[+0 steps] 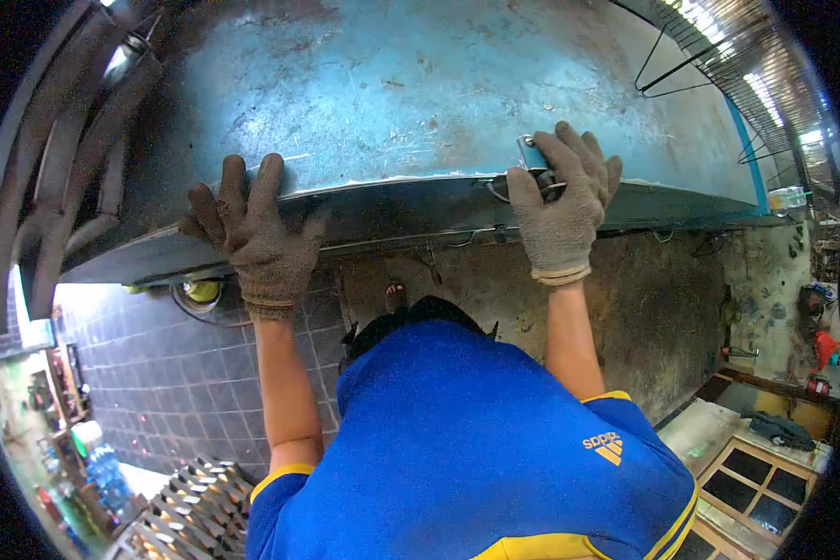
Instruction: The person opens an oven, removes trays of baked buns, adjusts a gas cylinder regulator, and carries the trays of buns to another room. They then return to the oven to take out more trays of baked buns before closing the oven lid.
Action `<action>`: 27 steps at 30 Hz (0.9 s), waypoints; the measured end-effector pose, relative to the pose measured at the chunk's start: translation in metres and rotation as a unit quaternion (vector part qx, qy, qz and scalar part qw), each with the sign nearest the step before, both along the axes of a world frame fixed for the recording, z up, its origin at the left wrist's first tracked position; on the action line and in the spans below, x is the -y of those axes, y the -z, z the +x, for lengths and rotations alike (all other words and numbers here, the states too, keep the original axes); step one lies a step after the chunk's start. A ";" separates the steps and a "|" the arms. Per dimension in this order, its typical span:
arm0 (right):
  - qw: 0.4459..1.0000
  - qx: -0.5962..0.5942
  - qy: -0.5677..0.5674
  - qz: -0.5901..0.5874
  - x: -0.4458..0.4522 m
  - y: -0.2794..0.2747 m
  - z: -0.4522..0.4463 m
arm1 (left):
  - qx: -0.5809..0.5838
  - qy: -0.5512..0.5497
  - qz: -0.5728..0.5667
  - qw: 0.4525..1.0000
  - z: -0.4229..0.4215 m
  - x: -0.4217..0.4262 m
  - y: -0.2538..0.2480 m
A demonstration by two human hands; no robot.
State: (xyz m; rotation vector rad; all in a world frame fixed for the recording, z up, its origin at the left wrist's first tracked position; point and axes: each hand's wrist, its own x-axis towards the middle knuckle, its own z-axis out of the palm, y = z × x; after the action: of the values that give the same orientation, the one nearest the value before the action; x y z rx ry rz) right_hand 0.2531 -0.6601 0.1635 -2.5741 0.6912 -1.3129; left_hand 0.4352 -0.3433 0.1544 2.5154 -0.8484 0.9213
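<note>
Resting on the blue counter's [392, 103] front edge, your gloved left hand [266, 233] spreads its fingers; your right hand [565, 205] sits thumb and fingers apart, by a metal fitting [528, 149] at that edge. Your shirt [457, 420] reads "adidas". A wire rack [723, 61] hangs over the counter's far right; dark tiled floor [168, 373] lies left.

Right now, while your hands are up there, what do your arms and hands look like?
The left glove is knitted and dark grey-brown. The right glove is knitted too, but a lighter grey-brown. Both have tan-edged cuffs. The left sleeve and right sleeve are short and bright blue, with yellow edges.
</note>
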 end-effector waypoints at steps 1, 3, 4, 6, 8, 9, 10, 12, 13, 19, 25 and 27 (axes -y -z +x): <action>1.000 0.000 -0.002 -0.002 -0.004 0.006 0.004 | 0.000 -0.002 -0.002 1.000 -0.001 0.000 0.001; 0.998 0.054 0.019 -0.004 -0.011 0.018 0.009 | -0.124 0.013 -0.052 0.991 -0.001 -0.001 0.005; 0.998 0.058 0.015 -0.004 -0.011 0.020 0.008 | -0.120 0.009 -0.053 0.991 -0.002 -0.001 0.005; 0.997 0.070 0.015 -0.023 -0.013 0.018 0.008 | -0.110 0.022 -0.026 0.993 -0.004 -0.001 0.002; 0.999 0.046 0.000 -0.002 -0.015 0.007 -0.001 | -0.117 0.023 -0.004 0.993 -0.003 0.000 0.005; 1.000 0.016 -0.015 0.019 -0.017 0.000 -0.004 | -0.115 0.028 0.019 0.993 -0.002 -0.003 0.007; 0.997 0.005 -0.032 0.076 -0.016 -0.005 -0.009 | -0.112 0.032 0.041 0.992 -0.002 -0.007 0.008; 0.995 -0.028 -0.063 0.068 -0.013 -0.013 -0.014 | -0.064 0.035 0.058 0.996 -0.003 -0.012 0.008; 0.997 -0.026 -0.068 0.030 -0.014 -0.017 -0.014 | -0.040 0.042 0.053 0.997 -0.006 -0.014 0.008; 0.967 -0.137 -0.202 0.069 -0.010 -0.041 -0.017 | -0.114 0.012 0.053 0.992 -0.023 -0.034 -0.038; 0.937 -0.167 -0.288 0.105 0.003 -0.048 -0.021 | -0.064 0.039 0.051 0.996 -0.030 -0.042 -0.038; 0.931 -0.157 -0.309 0.117 0.025 -0.043 -0.020 | -0.050 0.046 0.074 0.995 -0.030 -0.047 -0.044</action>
State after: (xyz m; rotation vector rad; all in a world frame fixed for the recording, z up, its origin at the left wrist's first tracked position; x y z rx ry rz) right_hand 0.2335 -0.6850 0.2060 -2.5058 0.0367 -0.5918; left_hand 0.4050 -0.2968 0.1984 2.5965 -1.0250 0.7204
